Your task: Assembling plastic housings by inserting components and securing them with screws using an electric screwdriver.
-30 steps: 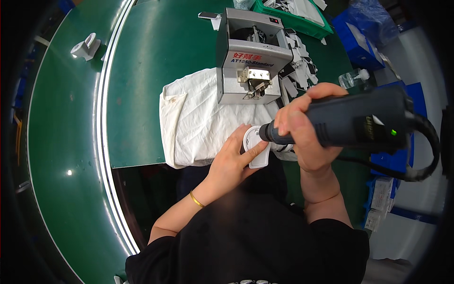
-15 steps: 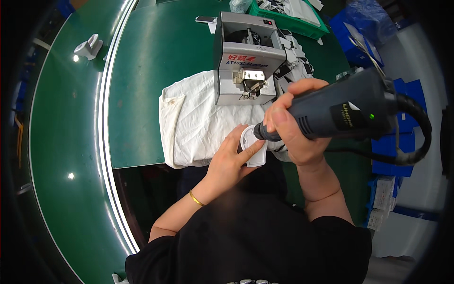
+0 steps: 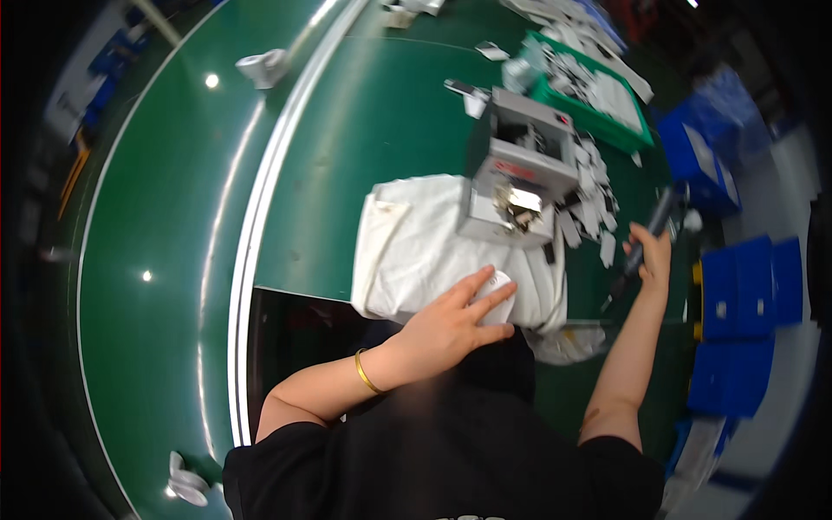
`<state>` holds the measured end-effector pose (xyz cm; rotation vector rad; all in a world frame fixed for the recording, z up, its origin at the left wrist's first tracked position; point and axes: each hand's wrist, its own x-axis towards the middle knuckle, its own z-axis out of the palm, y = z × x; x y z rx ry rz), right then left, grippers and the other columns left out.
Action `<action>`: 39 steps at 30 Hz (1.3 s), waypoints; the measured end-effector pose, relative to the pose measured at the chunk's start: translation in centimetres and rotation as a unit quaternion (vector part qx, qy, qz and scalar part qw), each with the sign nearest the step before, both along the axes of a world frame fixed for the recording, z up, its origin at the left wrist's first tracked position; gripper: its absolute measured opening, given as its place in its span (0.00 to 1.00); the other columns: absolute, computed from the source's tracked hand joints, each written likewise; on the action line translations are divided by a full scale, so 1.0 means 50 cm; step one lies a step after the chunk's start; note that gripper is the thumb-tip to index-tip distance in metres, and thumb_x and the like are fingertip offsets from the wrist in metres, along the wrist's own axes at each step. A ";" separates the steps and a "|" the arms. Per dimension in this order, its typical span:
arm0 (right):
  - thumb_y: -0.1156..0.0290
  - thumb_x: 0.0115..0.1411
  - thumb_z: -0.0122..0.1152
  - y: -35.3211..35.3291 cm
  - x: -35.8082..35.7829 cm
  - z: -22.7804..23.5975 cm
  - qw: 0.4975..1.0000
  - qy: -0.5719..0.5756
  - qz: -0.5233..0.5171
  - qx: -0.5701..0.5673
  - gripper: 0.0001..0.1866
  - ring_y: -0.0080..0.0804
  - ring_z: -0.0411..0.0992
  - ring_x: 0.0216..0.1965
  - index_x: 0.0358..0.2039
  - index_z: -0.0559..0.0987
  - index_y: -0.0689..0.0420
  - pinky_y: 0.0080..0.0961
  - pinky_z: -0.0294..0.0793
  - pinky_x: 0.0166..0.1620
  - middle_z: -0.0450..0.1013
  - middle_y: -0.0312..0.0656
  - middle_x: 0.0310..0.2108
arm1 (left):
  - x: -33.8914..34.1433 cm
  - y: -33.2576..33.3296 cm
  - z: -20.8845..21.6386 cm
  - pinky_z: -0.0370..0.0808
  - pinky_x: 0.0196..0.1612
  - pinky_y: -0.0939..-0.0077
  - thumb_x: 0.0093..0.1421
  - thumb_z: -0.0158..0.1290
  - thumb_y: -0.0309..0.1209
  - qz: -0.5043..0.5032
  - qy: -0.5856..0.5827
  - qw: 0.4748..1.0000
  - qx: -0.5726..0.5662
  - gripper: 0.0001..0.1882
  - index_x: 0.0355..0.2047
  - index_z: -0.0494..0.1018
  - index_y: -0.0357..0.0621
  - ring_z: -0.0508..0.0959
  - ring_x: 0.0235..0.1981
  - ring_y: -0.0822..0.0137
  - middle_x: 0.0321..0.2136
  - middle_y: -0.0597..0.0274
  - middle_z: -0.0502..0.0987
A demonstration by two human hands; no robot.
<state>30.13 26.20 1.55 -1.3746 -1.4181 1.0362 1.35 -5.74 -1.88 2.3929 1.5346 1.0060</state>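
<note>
White plastic part (image 3: pixel 501 315) largely hidden under left hand (image 3: pixel 451 328); underside out of sight. Whole right side motion-blurred: tip and cable end of dark handheld tool (image 3: pixel 663 211) hard to make out. Clear bag (image 3: pixel 572 345) past the bench edge, partly covered.

Around: grey machine (image 3: pixel 487 212) at one o'clock from left hand, on the far edge of white cloth (image 3: pixel 416 238). Loose white pieces (image 3: pixel 594 184) at three o'clock of machine, between it and tool; green crate (image 3: pixel 640 140) at one o'clock.

Part at two o'clock of left hand's centre, touching spread fingers; pinched or merely covered, cannot tell. Seen from right hand (image 3: pixel 653 253), wrapped around tool: at eight o'clock, well apart.
</note>
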 end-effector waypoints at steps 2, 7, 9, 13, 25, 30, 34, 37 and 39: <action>0.74 0.50 0.69 0.053 0.066 -0.048 0.999 0.008 0.001 -0.033 0.18 0.30 0.73 0.31 0.41 0.74 0.59 0.29 0.78 0.32 0.71 0.40 0.30 | -0.019 -0.011 0.022 0.72 0.58 0.62 0.55 0.53 0.26 0.028 0.002 1.000 0.011 0.15 0.43 0.75 0.54 0.64 0.63 0.46 0.62 0.54 0.64; 0.72 0.50 0.64 0.086 0.049 -0.091 0.992 -0.123 -0.009 -0.019 0.19 0.31 0.73 0.33 0.43 0.77 0.65 0.27 0.71 0.39 0.76 0.41 0.37 | -0.106 -0.063 0.004 0.76 0.52 0.66 0.42 0.62 0.18 0.178 -0.157 0.971 -0.030 0.28 0.46 0.70 0.42 0.74 0.54 0.50 0.56 0.49 0.70; 0.73 0.49 0.63 0.109 0.072 -0.110 0.990 -0.132 0.050 -0.018 0.21 0.30 0.73 0.36 0.45 0.77 0.67 0.26 0.71 0.40 0.77 0.42 0.37 | -0.173 -0.100 0.003 0.76 0.48 0.68 0.43 0.62 0.19 0.318 -0.194 0.928 0.022 0.28 0.47 0.69 0.42 0.76 0.49 0.53 0.54 0.50 0.72; 0.72 0.58 0.65 0.121 0.086 -0.129 0.993 -0.109 0.042 0.026 0.25 0.32 0.72 0.48 0.54 0.71 0.70 0.25 0.70 0.51 0.74 0.46 0.50 | -0.408 -0.199 -0.066 0.75 0.43 0.72 0.50 0.62 0.21 0.506 -0.292 0.787 0.197 0.23 0.46 0.68 0.40 0.77 0.42 0.63 0.48 0.54 0.75; 0.74 0.65 0.58 -0.215 -0.198 0.004 0.883 -0.163 0.217 0.384 0.19 0.33 0.70 0.53 0.55 0.73 0.66 0.29 0.67 0.57 0.72 0.48 0.54 | -0.488 -0.416 -0.124 0.64 0.63 0.58 0.50 0.66 0.40 0.779 -0.134 0.612 -0.016 0.39 0.59 0.65 0.37 0.66 0.61 0.46 0.56 0.42 0.70; 0.80 0.66 0.54 -0.332 -0.316 0.001 0.830 -0.021 0.444 0.336 0.17 0.31 0.69 0.49 0.56 0.72 0.66 0.25 0.67 0.54 0.73 0.46 0.49 | -0.332 -0.728 -0.071 0.53 0.69 0.55 0.51 0.65 0.47 0.893 0.089 0.432 -0.089 0.44 0.63 0.60 0.42 0.57 0.66 0.47 0.62 0.47 0.63; 0.81 0.65 0.55 -0.358 -0.353 -0.009 0.816 -0.008 0.498 0.294 0.17 0.30 0.69 0.47 0.55 0.73 0.67 0.25 0.67 0.53 0.73 0.45 0.47 | -0.206 -0.903 -0.039 0.62 0.64 0.53 0.52 0.63 0.47 0.959 0.147 0.186 -0.156 0.39 0.62 0.63 0.51 0.65 0.62 0.45 0.59 0.48 0.67; 0.81 0.64 0.55 -0.391 -0.363 -0.003 0.803 -0.023 0.514 0.302 0.17 0.30 0.70 0.47 0.54 0.73 0.67 0.25 0.67 0.54 0.73 0.45 0.45 | -0.187 -0.993 -0.073 0.69 0.59 0.54 0.56 0.59 0.41 0.960 -0.113 0.224 -0.122 0.32 0.61 0.64 0.53 0.71 0.55 0.43 0.57 0.49 0.70; 0.83 0.63 0.54 -0.408 -0.361 0.011 0.790 -0.031 0.532 0.303 0.17 0.30 0.70 0.46 0.53 0.73 0.67 0.25 0.66 0.55 0.74 0.44 0.43 | -0.188 -1.002 -0.077 0.73 0.54 0.57 0.56 0.59 0.39 0.958 -0.106 0.257 -0.075 0.29 0.58 0.66 0.51 0.76 0.50 0.45 0.50 0.49 0.74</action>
